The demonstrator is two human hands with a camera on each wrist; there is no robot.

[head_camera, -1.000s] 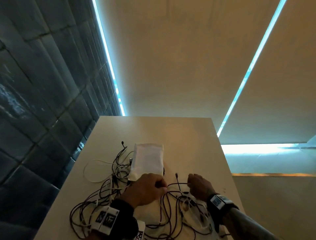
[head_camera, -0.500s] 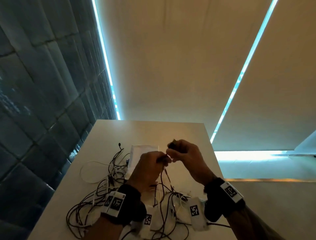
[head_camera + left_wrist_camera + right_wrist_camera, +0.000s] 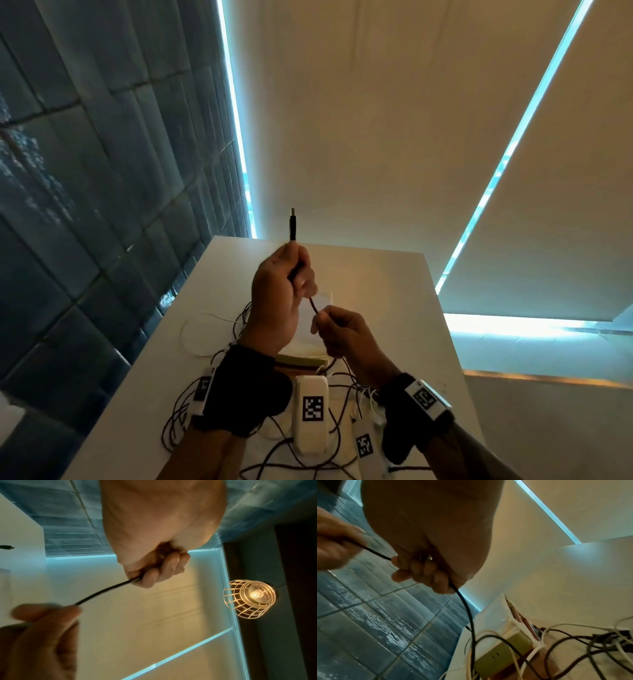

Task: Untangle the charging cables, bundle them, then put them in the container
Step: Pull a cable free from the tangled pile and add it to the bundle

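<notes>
My left hand is raised above the table and grips a black cable near its end, so the USB plug stands straight up above the fist. My right hand pinches the same black cable a little lower, to the right. The cable runs taut between both fists. Below them a tangle of black and white cables lies spread on the white table. A white container with a green and brown side sits behind the hands, mostly hidden.
A dark tiled wall runs along the table's left edge. Pale blinds with lit gaps hang beyond the far edge. A wire-cage lamp glows overhead. Tagged wristbands sit on both wrists.
Both hands have risen from the table with the black cable. The left hand has lifted the plug end upright while the right hand has slid down the cable.
</notes>
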